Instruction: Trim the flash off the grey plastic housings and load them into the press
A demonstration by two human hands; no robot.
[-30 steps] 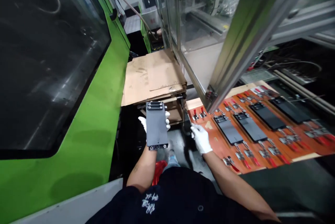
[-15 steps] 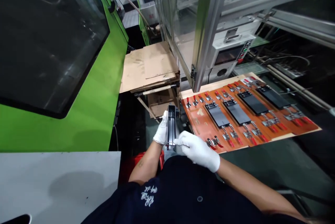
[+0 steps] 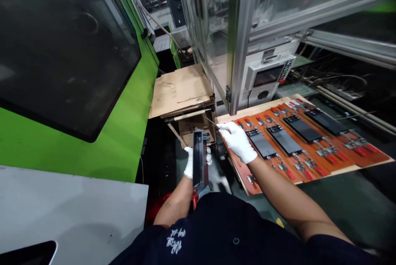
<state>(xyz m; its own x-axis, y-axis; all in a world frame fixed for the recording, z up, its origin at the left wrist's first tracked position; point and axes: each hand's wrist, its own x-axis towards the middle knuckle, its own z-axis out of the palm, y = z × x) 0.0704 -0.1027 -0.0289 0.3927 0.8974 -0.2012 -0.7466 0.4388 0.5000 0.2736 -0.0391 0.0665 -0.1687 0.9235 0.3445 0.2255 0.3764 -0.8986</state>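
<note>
My gloved left hand (image 3: 189, 164) is wrapped round a long, dark, trough-shaped plastic part (image 3: 200, 159), which it holds upright lengthways in front of my body. Its fingertips show at the part's right side. In my gloved right hand (image 3: 236, 141) is a thin, pointed metal tool (image 3: 212, 122), its tip directed up and left. The tool is apart from the part, above and to the right of its far end. Whether it is a knife or a scraper I cannot tell.
At right, an orange fixture board (image 3: 262, 116) carries several flat dark panels (image 3: 301, 128) with red-handled toggle clamps (image 3: 305, 170). Cardboard (image 3: 182, 87) lies on a stand ahead. A green machine (image 3: 123, 133) rises at left, and a metal-framed enclosure (image 3: 239, 42) stands ahead right.
My right hand has moved from the part's near end up and right, over the board's left edge, with the thin tool now visible. The part is tilted differently in my left hand.
</note>
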